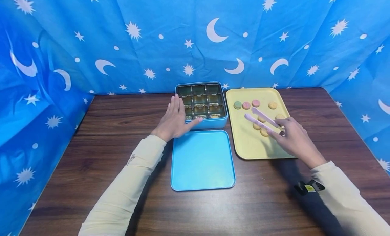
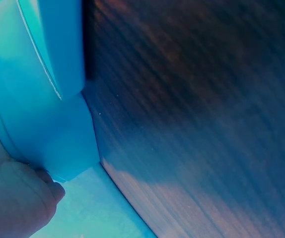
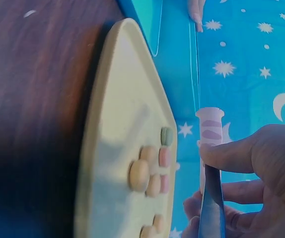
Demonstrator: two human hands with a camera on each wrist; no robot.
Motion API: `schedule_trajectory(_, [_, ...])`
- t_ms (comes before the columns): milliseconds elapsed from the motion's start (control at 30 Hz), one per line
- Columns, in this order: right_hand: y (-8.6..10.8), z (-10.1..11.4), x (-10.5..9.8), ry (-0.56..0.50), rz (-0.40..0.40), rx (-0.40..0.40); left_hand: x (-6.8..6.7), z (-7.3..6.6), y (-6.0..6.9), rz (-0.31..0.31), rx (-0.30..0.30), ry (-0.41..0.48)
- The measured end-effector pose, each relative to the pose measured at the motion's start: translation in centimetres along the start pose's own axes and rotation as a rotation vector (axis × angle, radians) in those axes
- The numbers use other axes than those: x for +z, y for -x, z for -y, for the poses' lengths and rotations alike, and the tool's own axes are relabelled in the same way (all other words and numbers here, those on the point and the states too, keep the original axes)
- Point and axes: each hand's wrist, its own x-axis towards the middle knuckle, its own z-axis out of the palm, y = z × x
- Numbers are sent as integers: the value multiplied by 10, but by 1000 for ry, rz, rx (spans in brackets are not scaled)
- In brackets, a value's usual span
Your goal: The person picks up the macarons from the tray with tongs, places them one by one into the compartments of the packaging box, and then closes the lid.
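My left hand [image 1: 173,119] lies along the left edge of a blue tin [image 1: 210,123], fingers straight, thumb stretched across its front rim. Gold dividers split the tin into several compartments. A yellowish patch shows in the front right one; I cannot tell what it is. My right hand [image 1: 294,136] holds pink-tipped tongs [image 1: 255,120], their arms apart, above a yellow tray [image 1: 248,148]. On the tray lie a green macaron [image 1: 237,105], two pink macarons [image 1: 246,105] and several yellowish macarons [image 1: 272,105]. The tongs partly cover some. In the right wrist view, the thumb presses the tongs [image 3: 211,129].
A flat light-blue lid [image 1: 202,161] lies in front of the tin, left of the tray. All stand on a dark wooden table [image 1: 122,117]. A blue cloth [image 1: 182,33] with white moons and stars hangs behind and at both sides.
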Motion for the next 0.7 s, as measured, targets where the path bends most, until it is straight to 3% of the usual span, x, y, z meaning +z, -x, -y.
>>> schedule_trajectory(700, [33, -31, 1, 55, 26, 67, 0, 1, 0, -2, -3, 0])
